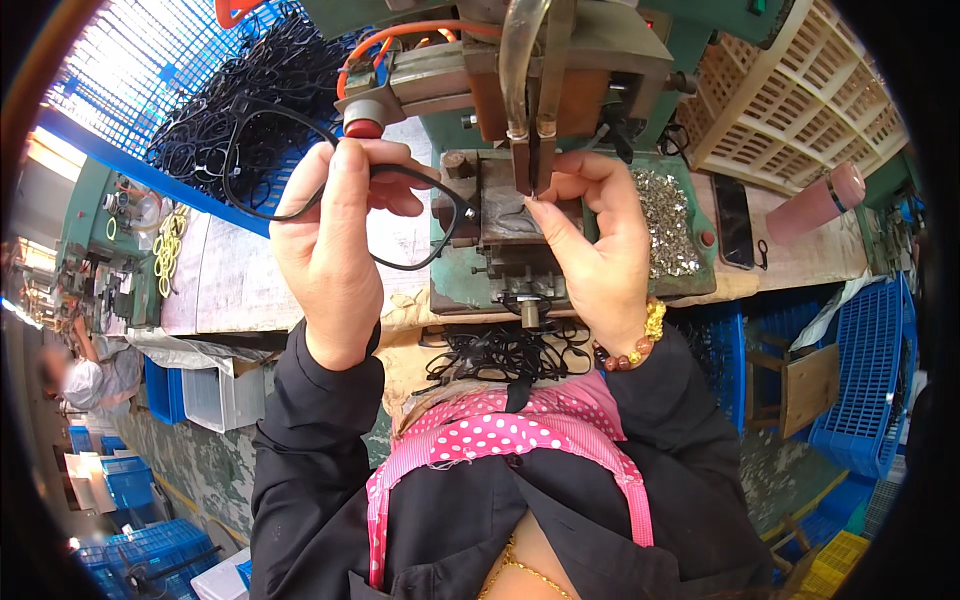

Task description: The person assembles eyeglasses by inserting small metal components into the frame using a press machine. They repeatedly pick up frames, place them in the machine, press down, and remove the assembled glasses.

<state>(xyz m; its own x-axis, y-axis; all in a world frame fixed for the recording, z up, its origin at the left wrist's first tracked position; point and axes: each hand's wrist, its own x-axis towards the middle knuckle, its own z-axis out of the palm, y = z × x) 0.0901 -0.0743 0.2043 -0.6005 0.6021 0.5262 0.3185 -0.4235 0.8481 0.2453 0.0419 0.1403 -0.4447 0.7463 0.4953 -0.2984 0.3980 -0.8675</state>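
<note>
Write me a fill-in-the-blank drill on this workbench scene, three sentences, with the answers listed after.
1. The left hand holds a black plastic ____ frame up by the green metal press machine.
2. The heap of small silvery metal parts lies to the ____ of the right hand.
3. The beaded bracelet sits on the ____ wrist.

Missing words: eyeglass; right; right
</note>
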